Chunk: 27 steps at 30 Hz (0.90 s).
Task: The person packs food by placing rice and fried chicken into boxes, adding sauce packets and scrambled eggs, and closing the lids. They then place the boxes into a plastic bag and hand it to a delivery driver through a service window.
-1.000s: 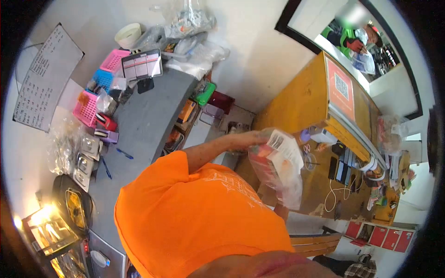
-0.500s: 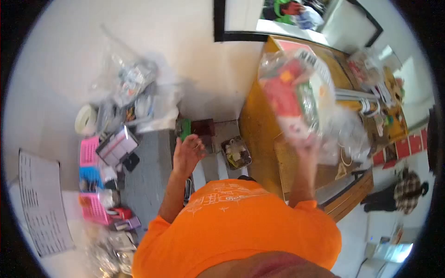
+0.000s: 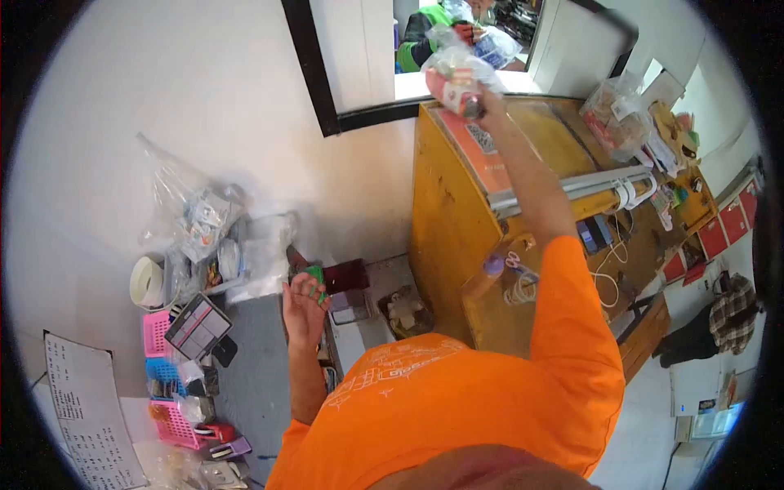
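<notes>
My right hand [image 3: 490, 113] reaches far out over the yellow wooden counter [image 3: 445, 184], gripping a clear plastic bag [image 3: 459, 75] with red and white contents, blurred by motion. The bag is in front of the window opening, above an orange sheet with a printed code [image 3: 474, 151]. Low on the left, my left hand [image 3: 305, 309] is palm up with loosely spread fingers and nothing in it. It is beside the edge of the grey table [image 3: 257, 343], close to a small green object [image 3: 314, 273] that I cannot identify.
Behind the window, a person in a green and black top [image 3: 418, 41] handles another plastic bag [image 3: 496, 47]. Pink and blue baskets [image 3: 167, 380], a tablet on a stand [image 3: 198, 325] and tape [image 3: 148, 282] line the left. A person in a checked shirt [image 3: 732, 310] stands far right.
My right hand has carried the plastic bag up and away from me, from over the near counter to the window opening. My left hand has shifted slightly lower and left in view.
</notes>
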Each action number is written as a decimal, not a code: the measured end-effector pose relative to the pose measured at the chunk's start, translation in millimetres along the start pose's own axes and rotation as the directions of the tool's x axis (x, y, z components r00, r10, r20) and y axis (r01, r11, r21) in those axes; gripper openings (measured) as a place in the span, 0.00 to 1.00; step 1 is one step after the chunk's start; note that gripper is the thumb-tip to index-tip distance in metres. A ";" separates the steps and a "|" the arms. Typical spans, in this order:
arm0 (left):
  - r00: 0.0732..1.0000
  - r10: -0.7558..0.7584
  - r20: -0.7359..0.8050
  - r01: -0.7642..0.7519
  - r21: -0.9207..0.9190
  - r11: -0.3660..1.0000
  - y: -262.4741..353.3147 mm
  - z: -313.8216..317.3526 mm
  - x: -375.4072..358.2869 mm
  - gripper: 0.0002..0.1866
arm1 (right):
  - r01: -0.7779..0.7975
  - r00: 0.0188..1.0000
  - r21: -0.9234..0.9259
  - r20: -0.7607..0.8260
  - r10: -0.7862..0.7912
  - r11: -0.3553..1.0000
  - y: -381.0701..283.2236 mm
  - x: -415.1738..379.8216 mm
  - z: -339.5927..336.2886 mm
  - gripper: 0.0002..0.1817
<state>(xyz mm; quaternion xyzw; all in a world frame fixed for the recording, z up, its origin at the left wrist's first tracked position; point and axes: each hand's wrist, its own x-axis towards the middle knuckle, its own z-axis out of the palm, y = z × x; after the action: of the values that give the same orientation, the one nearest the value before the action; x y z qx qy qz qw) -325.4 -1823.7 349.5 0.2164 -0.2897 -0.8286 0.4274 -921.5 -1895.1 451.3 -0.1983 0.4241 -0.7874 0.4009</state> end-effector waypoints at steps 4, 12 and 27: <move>1.000 -0.005 -0.026 0.005 0.001 1.000 -28.3 16.3 7.0 0.20 | -0.016 0.948 0.085 -0.317 0.042 0.996 37.4 19.6 47.9 0.28; 0.985 -0.011 -0.170 0.008 -0.020 1.000 -60.1 16.0 0.9 0.20 | -0.064 0.982 -0.221 -0.189 0.022 0.973 -25.7 -45.9 51.3 0.30; 0.973 -0.224 -0.061 0.232 0.225 0.946 -72.9 78.2 14.5 0.18 | 0.635 -0.559 0.012 0.697 -0.449 -0.773 -194.0 -487.5 51.3 0.36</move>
<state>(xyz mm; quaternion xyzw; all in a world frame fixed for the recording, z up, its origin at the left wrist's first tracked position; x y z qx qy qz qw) -423.1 -1778.7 357.1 0.3110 -0.3494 -0.8293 0.3056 -685.4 -1469.5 654.0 -0.6770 0.1829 -0.4186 -0.5771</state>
